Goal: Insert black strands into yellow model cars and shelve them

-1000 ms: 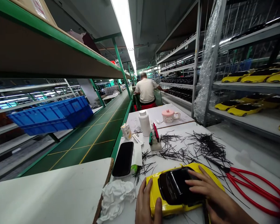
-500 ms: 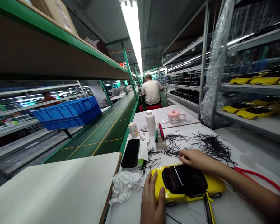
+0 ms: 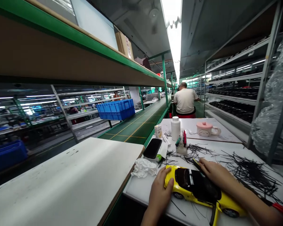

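A yellow model car [image 3: 187,195] with a black roof lies on the white worktop. Its near door [image 3: 215,214] stands open toward me. My left hand [image 3: 160,188] is closed round the left end of the car, thumb on the near side. Across the roof reaches my right arm, and my right hand [image 3: 209,168] has its fingers closed at the far door [image 3: 196,164], which sticks out from the body. The fingertips there are partly hidden. Thin black strips [image 3: 252,172] lie in a loose heap beyond my right forearm.
Behind the car are a phone [image 3: 152,148], crumpled tissue [image 3: 144,168], a pen holder [image 3: 181,149], a white bottle [image 3: 175,128] and a pink-lidded mug [image 3: 204,129]. A green conveyor [image 3: 141,125] runs along the left. A person [image 3: 185,99] sits ahead, facing away.
The view has swung left, so everything sits further right. The car's far door now shows swung out at my right hand. My left hand keeps its hold on the car's end.
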Action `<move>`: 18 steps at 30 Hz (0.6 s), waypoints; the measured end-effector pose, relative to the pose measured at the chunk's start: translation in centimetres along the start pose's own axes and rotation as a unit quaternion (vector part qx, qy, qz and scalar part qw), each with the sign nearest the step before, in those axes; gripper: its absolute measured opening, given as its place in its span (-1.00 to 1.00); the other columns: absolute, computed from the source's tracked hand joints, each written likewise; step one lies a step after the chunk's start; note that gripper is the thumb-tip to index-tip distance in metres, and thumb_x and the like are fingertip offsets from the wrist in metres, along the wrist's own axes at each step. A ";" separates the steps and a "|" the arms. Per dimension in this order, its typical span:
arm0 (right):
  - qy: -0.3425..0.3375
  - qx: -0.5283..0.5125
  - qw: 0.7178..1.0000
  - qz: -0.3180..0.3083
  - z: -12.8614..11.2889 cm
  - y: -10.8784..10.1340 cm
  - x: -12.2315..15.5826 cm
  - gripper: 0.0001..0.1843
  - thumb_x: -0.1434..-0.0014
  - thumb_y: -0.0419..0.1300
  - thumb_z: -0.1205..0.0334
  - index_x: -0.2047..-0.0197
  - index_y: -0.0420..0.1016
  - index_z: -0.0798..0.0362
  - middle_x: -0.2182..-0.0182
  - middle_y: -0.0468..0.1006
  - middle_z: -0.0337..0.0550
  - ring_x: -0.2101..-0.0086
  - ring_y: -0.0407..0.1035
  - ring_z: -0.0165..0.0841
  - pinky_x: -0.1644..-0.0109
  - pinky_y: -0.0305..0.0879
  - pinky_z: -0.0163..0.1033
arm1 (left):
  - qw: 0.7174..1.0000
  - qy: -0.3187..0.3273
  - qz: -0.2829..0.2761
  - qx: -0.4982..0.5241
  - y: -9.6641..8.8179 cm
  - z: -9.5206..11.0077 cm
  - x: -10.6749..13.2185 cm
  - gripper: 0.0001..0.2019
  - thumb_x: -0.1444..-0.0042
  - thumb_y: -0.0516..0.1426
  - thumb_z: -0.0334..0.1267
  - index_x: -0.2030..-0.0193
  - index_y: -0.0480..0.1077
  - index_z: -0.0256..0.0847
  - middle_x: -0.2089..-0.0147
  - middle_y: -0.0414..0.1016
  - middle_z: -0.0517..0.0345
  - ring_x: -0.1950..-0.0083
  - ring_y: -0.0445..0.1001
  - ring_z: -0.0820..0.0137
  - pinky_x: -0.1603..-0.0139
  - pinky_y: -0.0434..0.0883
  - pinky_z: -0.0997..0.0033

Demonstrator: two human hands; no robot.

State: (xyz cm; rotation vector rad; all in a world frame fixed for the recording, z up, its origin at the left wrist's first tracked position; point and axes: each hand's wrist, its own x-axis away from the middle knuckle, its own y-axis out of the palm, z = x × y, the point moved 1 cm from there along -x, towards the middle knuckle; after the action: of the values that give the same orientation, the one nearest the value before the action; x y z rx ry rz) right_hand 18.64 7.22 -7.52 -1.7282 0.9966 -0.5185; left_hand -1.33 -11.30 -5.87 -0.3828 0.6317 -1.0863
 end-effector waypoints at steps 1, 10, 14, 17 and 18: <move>-0.012 -0.004 1.000 -0.001 -0.1 -0.1 0.2 -0.68 -0.31 -0.14 0.11 0.15 0.38 0.00 0.31 0.61 0.02 0.27 0.48 -0.08 0.32 0.12 -0.20 | 1.000 0.002 0.005 -0.001 0.0 0.0 0.0 -0.59 -0.23 0.01 -0.13 -0.16 0.39 -0.16 -0.27 0.33 -0.01 -0.32 0.25 0.21 -0.35 0.17 0.20; -0.070 -0.026 0.997 -0.004 -0.7 -1.3 0.7 -0.73 -0.32 -0.14 0.21 0.21 0.37 0.03 0.34 0.60 -0.02 0.32 0.46 -0.21 0.31 0.14 -0.25 | 0.999 0.024 0.009 -0.030 0.3 -0.8 -0.5 -0.59 -0.23 0.00 -0.09 -0.15 0.38 -0.16 -0.25 0.36 -0.01 -0.32 0.25 0.19 -0.36 0.15 0.11; -0.076 -0.016 0.997 -0.004 -0.9 -1.6 0.7 -0.76 -0.31 -0.14 0.25 0.20 0.34 0.03 0.30 0.60 -0.01 0.28 0.46 -0.21 0.27 0.15 -0.26 | 0.999 0.026 0.010 -0.033 0.3 -1.0 -0.8 -0.60 -0.24 0.00 -0.08 -0.14 0.39 -0.14 -0.25 0.36 0.00 -0.31 0.26 0.18 -0.35 0.15 0.08; -0.080 -0.003 0.997 -0.005 -1.0 -1.7 0.7 -0.76 -0.32 -0.15 0.26 0.20 0.33 0.03 0.30 0.60 0.00 0.28 0.46 -0.20 0.27 0.15 -0.25 | 0.999 0.030 0.011 -0.037 0.3 -1.3 -1.0 -0.60 -0.23 0.00 -0.08 -0.13 0.39 -0.14 -0.24 0.37 0.00 -0.31 0.26 0.18 -0.36 0.14 0.05; -0.081 0.001 0.997 -0.006 -1.1 -1.8 0.7 -0.75 -0.32 -0.15 0.26 0.20 0.33 0.04 0.30 0.60 0.01 0.29 0.46 -0.20 0.28 0.14 -0.25 | 0.999 0.031 0.011 -0.038 0.3 -1.3 -1.0 -0.60 -0.24 0.00 -0.08 -0.13 0.39 -0.13 -0.24 0.37 0.00 -0.31 0.26 0.19 -0.36 0.14 0.05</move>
State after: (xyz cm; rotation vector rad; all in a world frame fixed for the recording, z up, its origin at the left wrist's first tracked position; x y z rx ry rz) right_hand 18.92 6.25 -5.53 -1.7463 0.8704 -0.3806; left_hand -2.31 -10.27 -6.74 -0.4073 0.7317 -1.0585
